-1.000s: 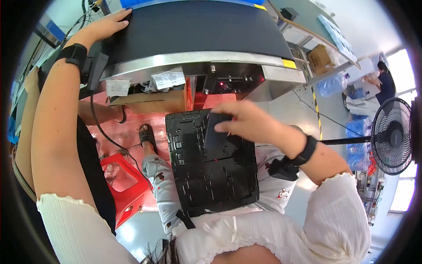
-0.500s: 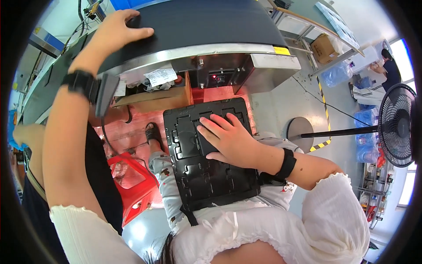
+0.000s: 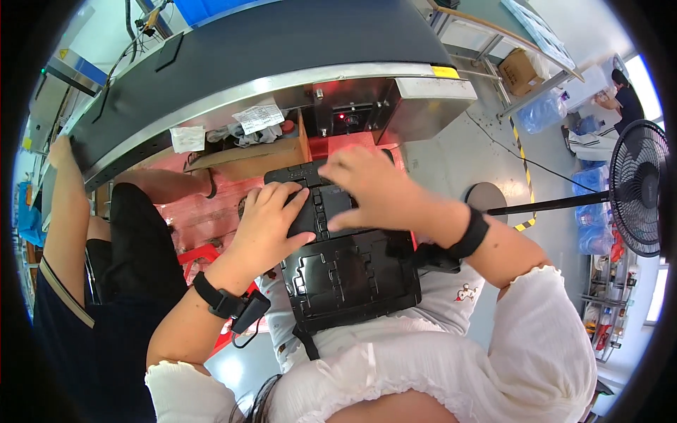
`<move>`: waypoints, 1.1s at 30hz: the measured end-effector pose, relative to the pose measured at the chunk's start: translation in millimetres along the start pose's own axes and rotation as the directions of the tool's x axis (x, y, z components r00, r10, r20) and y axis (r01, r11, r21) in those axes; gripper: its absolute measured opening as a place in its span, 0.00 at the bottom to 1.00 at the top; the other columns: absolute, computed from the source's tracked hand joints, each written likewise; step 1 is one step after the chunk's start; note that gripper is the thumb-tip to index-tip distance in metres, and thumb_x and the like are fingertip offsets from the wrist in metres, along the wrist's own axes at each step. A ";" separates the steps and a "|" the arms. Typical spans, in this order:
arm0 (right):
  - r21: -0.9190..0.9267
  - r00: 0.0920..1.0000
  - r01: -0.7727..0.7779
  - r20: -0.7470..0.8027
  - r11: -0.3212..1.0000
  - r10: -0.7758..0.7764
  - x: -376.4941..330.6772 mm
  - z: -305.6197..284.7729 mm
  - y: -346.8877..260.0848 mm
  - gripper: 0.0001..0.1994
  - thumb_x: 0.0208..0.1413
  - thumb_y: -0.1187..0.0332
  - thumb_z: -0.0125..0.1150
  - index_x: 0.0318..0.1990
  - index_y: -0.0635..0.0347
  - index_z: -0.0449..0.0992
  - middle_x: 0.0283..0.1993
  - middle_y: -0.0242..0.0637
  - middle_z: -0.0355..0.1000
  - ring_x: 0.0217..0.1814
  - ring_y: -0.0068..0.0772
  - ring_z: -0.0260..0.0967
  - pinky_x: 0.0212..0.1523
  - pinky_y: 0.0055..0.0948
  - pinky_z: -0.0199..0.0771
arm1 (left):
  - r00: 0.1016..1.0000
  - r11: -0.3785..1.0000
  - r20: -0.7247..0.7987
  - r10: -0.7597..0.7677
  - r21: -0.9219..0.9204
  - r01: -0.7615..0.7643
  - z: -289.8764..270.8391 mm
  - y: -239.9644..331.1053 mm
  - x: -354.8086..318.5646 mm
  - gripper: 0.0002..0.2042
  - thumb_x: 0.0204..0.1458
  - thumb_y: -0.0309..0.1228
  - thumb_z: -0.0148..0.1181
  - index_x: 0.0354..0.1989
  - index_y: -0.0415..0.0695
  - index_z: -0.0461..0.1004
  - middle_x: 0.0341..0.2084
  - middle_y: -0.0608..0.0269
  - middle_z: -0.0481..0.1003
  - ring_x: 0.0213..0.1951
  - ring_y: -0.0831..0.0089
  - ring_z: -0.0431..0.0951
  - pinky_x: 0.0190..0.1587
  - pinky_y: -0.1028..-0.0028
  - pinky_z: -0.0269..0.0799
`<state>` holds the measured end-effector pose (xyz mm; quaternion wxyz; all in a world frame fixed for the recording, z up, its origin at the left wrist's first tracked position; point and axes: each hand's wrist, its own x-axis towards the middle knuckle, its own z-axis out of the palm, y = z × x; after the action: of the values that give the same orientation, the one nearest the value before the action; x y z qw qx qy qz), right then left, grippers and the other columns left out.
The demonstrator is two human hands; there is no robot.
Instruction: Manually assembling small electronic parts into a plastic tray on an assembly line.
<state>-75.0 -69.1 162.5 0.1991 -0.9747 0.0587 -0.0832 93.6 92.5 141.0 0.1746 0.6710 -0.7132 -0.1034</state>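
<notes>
A black moulded plastic tray (image 3: pixel 352 278) with several recesses lies across my lap. My left hand (image 3: pixel 268 222) is over its left part, fingers and thumb around a flat dark piece (image 3: pixel 303 213) at the tray's surface. Beside that piece, another matte dark rectangle (image 3: pixel 338 203) lies in the tray, partly covered by my right hand (image 3: pixel 374 187). That hand is slightly blurred above the tray's far right part, its fingers and thumb apart, and I see nothing held in it. Both wrists wear black straps; a small dark box hangs from the left one.
Ahead stands a dark conveyor belt (image 3: pixel 303 39) with a metal edge; a thin black piece (image 3: pixel 169 53) lies on it. Below is a cardboard box (image 3: pixel 254 158). A co-worker's arm (image 3: pixel 67 190) rests at left, near a red stool (image 3: pixel 201 255). A black fan (image 3: pixel 638 187) stands at right.
My left hand has come back from the belt to the tray's left part, around a flat dark piece. My right hand has lifted off the tray's middle and moved slightly farther away.
</notes>
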 end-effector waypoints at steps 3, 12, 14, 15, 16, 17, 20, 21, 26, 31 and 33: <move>0.192 0.960 0.171 -0.252 0.966 -0.119 33.5 -52.9 6.2 0.24 0.43 0.58 0.68 0.44 0.66 0.72 0.40 0.47 0.69 0.45 0.47 0.67 0.44 0.37 0.68 | 0.999 1.000 -0.037 -0.009 -0.010 0.008 7.8 -2.3 -5.2 0.30 0.37 0.38 0.68 0.51 0.41 0.70 0.50 0.57 0.67 0.53 0.57 0.64 0.55 0.58 0.57; 0.046 0.969 0.080 -0.237 0.996 -0.067 187.6 -152.7 34.0 0.19 0.48 0.61 0.62 0.42 0.68 0.76 0.41 0.52 0.75 0.44 0.46 0.73 0.47 0.36 0.71 | 0.980 0.996 -0.193 -0.054 -0.077 0.040 14.4 3.3 -6.2 0.25 0.38 0.37 0.68 0.47 0.42 0.73 0.48 0.58 0.68 0.50 0.57 0.65 0.55 0.57 0.57; -0.153 0.960 0.128 -0.230 0.980 -0.161 236.4 -140.4 56.7 0.24 0.46 0.58 0.63 0.46 0.68 0.74 0.46 0.54 0.73 0.49 0.49 0.71 0.51 0.38 0.69 | 0.981 0.996 -0.184 -0.054 -0.080 0.040 15.0 -0.1 -12.0 0.25 0.39 0.37 0.67 0.48 0.42 0.72 0.51 0.57 0.67 0.51 0.56 0.65 0.55 0.56 0.57; -0.152 0.959 0.140 -0.227 0.978 -0.172 258.4 -134.8 58.0 0.24 0.46 0.58 0.63 0.46 0.68 0.74 0.46 0.54 0.73 0.49 0.49 0.71 0.51 0.38 0.69 | 0.985 0.995 -0.161 -0.054 -0.096 0.038 12.1 -0.3 -14.7 0.25 0.39 0.37 0.67 0.48 0.42 0.72 0.53 0.56 0.66 0.52 0.55 0.65 0.55 0.56 0.57; -0.164 0.973 0.099 -0.190 0.981 -0.130 273.6 -132.7 56.3 0.26 0.45 0.57 0.64 0.48 0.68 0.73 0.47 0.54 0.72 0.51 0.50 0.70 0.52 0.39 0.68 | 0.989 0.993 -0.139 -0.044 -0.114 0.028 7.1 1.1 -14.9 0.25 0.40 0.37 0.67 0.49 0.43 0.72 0.55 0.55 0.65 0.53 0.55 0.65 0.56 0.56 0.57; -0.178 0.984 0.057 -0.155 0.982 -0.085 282.5 -132.0 57.8 0.28 0.44 0.56 0.65 0.49 0.68 0.73 0.49 0.55 0.72 0.53 0.51 0.69 0.53 0.40 0.68 | 0.987 0.993 -0.156 -0.026 -0.117 0.008 -3.9 1.1 -12.5 0.24 0.41 0.36 0.66 0.50 0.44 0.72 0.58 0.53 0.62 0.55 0.54 0.63 0.56 0.56 0.57; -0.280 0.970 -0.123 0.167 0.952 0.175 278.7 -139.2 48.7 0.31 0.42 0.56 0.66 0.52 0.68 0.71 0.52 0.54 0.70 0.54 0.51 0.68 0.53 0.40 0.68 | 0.931 0.999 -0.362 0.042 0.032 -0.033 -52.3 -15.0 9.1 0.21 0.43 0.32 0.65 0.48 0.44 0.73 0.56 0.53 0.65 0.56 0.54 0.64 0.57 0.56 0.57; -0.315 0.958 -0.158 0.181 0.936 0.222 271.3 -140.3 55.6 0.31 0.39 0.55 0.68 0.49 0.68 0.73 0.51 0.53 0.71 0.53 0.51 0.69 0.52 0.40 0.68 | 0.893 0.997 -0.447 0.051 0.079 -0.017 -73.1 -22.9 23.7 0.19 0.43 0.31 0.64 0.46 0.44 0.74 0.55 0.54 0.66 0.55 0.54 0.66 0.57 0.57 0.58; -0.456 0.971 -0.212 0.001 0.864 0.239 258.3 -143.6 51.8 0.23 0.31 0.62 0.75 0.35 0.70 0.78 0.40 0.53 0.75 0.43 0.51 0.74 0.44 0.38 0.74 | 0.702 0.954 -0.704 0.110 0.273 0.124 -165.3 -125.3 82.2 0.13 0.51 0.33 0.58 0.44 0.41 0.74 0.50 0.53 0.70 0.53 0.52 0.69 0.57 0.63 0.61; 0.104 0.978 -0.134 -0.147 0.986 0.148 187.9 -150.2 34.6 0.13 0.45 0.64 0.65 0.34 0.67 0.78 0.28 0.45 0.75 0.27 0.40 0.71 0.30 0.34 0.70 | 0.941 0.697 -0.322 -0.103 0.652 0.299 -182.9 -270.5 110.9 0.23 0.56 0.36 0.51 0.60 0.43 0.62 0.62 0.47 0.58 0.64 0.53 0.57 0.64 0.64 0.53; 0.328 0.972 -0.213 -0.025 0.920 0.233 128.5 -156.3 5.2 0.14 0.49 0.64 0.62 0.39 0.65 0.76 0.29 0.43 0.74 0.28 0.35 0.71 0.32 0.33 0.70 | 0.932 0.873 -0.044 -0.359 0.338 0.352 -184.6 -276.7 131.1 0.27 0.58 0.36 0.48 0.66 0.44 0.54 0.66 0.49 0.50 0.67 0.56 0.50 0.67 0.67 0.45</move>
<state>21.4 -152.0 320.0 0.3625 -0.9126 0.1611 -0.0993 415.0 -43.3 219.3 0.0270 0.8094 -0.5864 -0.0157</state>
